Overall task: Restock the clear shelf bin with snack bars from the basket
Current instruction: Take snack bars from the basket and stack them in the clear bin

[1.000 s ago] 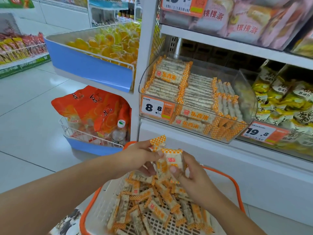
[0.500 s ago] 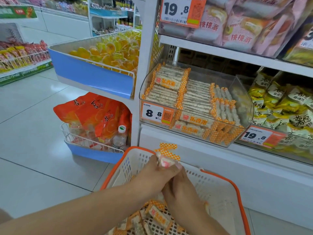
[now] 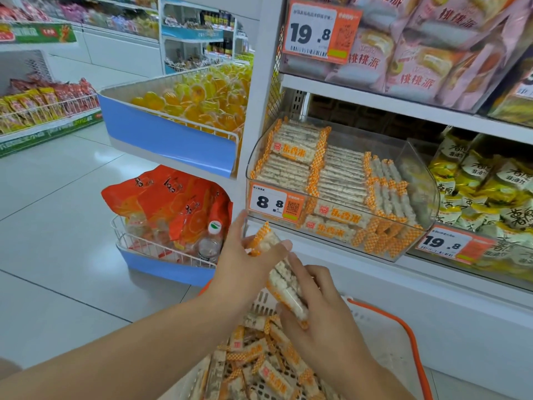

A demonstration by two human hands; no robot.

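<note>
A small stack of white snack bars point(image 3: 284, 280) with orange checked ends is held between both hands, above the white basket with an orange rim point(image 3: 403, 327). My left hand point(image 3: 245, 264) grips the stack's upper end. At its lower end my right hand point(image 3: 320, 310) curls round it. Several loose bars point(image 3: 268, 368) lie in the basket below. The clear shelf bin point(image 3: 418, 180) sits just above and right of my hands, with rows of the same bars and an 8.8 price tag point(image 3: 277, 203) on its front.
Left of the bin, a white shelf post point(image 3: 259, 96) divides it from a blue tray of yellow jelly cups point(image 3: 196, 102). Below that, a wire rack holds orange bags point(image 3: 170, 197) and a bottle point(image 3: 210, 241). Yellow snack packs point(image 3: 484, 192) fill the neighbouring bin.
Both hands have risen out of the basket with the gathered bars and moved up towards the bin's front. The view has lifted and moved closer to the shelf.
</note>
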